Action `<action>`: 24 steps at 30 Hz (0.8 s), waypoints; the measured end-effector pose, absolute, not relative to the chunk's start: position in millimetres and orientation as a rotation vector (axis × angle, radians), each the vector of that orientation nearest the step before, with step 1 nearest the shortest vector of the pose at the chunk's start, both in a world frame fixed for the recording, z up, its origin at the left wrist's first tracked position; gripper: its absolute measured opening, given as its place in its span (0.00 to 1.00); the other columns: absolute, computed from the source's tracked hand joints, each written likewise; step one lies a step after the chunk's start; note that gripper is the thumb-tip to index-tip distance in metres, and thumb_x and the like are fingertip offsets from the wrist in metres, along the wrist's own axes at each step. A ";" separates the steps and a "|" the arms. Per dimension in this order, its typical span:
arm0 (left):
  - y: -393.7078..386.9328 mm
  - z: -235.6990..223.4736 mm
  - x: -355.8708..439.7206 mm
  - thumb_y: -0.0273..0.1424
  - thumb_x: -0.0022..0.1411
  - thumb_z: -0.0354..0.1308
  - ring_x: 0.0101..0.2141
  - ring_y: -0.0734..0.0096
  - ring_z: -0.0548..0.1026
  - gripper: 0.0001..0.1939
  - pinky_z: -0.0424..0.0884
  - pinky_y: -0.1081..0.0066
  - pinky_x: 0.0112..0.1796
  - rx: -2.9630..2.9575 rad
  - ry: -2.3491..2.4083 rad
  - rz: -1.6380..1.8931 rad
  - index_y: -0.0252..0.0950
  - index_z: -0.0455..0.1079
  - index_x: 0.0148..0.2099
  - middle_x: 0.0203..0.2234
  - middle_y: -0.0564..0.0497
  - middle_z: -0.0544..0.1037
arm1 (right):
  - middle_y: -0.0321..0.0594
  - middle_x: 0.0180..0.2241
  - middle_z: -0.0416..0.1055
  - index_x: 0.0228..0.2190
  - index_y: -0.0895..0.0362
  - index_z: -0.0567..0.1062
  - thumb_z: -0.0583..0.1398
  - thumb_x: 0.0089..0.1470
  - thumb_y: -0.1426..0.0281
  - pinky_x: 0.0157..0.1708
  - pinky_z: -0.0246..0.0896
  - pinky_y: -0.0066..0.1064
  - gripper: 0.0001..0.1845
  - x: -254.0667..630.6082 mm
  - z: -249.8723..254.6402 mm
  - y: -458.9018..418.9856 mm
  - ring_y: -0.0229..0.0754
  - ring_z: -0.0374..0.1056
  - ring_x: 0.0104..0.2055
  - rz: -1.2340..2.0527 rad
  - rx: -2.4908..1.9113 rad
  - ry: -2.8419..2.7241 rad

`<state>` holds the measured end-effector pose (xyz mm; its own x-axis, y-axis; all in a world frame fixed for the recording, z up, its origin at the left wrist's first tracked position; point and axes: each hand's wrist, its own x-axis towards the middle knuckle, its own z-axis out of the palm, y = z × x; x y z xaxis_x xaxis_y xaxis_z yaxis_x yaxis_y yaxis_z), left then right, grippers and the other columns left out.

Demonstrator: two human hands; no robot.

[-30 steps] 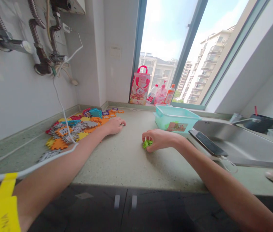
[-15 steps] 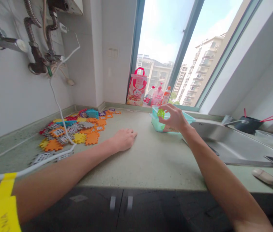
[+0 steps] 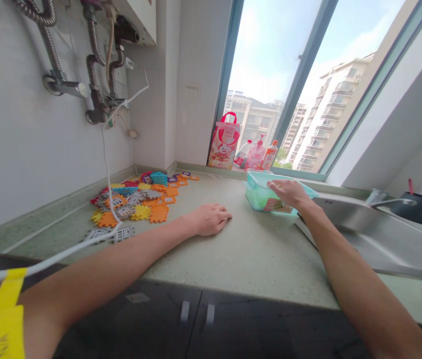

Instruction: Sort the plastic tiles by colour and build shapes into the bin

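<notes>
My right hand (image 3: 288, 192) hovers palm down over a small teal plastic box (image 3: 255, 200) on the green countertop (image 3: 233, 254). Its fingers stretch out flat across the box's open top, and nothing shows in them. My left hand (image 3: 211, 219) rests palm down on the counter in the middle, fingers loosely extended and holding nothing. A pile of coloured foam puzzle pieces (image 3: 139, 202), orange, yellow, grey and teal, lies to the left of my left hand, a short way off.
A white cable (image 3: 105, 164) hangs from wall pipes across the pile. A pink bag (image 3: 226, 144) and several bottles (image 3: 258, 155) stand on the window sill. A steel sink (image 3: 375, 234) lies to the right, with a black pot (image 3: 420, 208) behind.
My right hand lifted a small green piece from the counter to the teal box; the piece is now out of sight. My left hand drew back from the pile to the counter's middle.
</notes>
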<state>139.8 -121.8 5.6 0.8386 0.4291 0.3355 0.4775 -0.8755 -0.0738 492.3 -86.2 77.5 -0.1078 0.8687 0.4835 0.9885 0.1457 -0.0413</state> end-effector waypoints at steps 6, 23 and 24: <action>-113.5 18.8 128.7 0.37 0.73 0.50 0.52 0.57 0.78 0.19 0.72 0.62 0.52 -2.865 -0.677 -0.305 0.43 0.76 0.59 0.53 0.45 0.81 | 0.47 0.53 0.77 0.46 0.53 0.81 0.53 0.69 0.58 0.58 0.63 0.47 0.20 446.7 78.4 -103.4 0.56 0.70 0.56 -0.684 -1.317 -1.973; -150.5 30.0 -20.1 0.24 0.69 0.49 0.46 0.44 0.77 0.16 0.66 0.47 0.51 -2.079 -1.575 -0.001 0.34 0.80 0.41 0.39 0.35 0.83 | 0.45 0.54 0.78 0.39 0.53 0.82 0.61 0.59 0.75 0.56 0.69 0.49 0.10 401.6 27.4 -87.5 0.53 0.74 0.53 -0.527 -0.765 -2.432; -153.0 27.2 -13.3 0.25 0.70 0.48 0.46 0.44 0.77 0.17 0.65 0.46 0.51 -2.083 -1.542 -0.013 0.34 0.80 0.41 0.39 0.35 0.83 | 0.46 0.53 0.78 0.39 0.53 0.82 0.61 0.59 0.75 0.55 0.70 0.48 0.10 400.5 27.4 -88.4 0.53 0.74 0.52 -0.512 -0.767 -2.450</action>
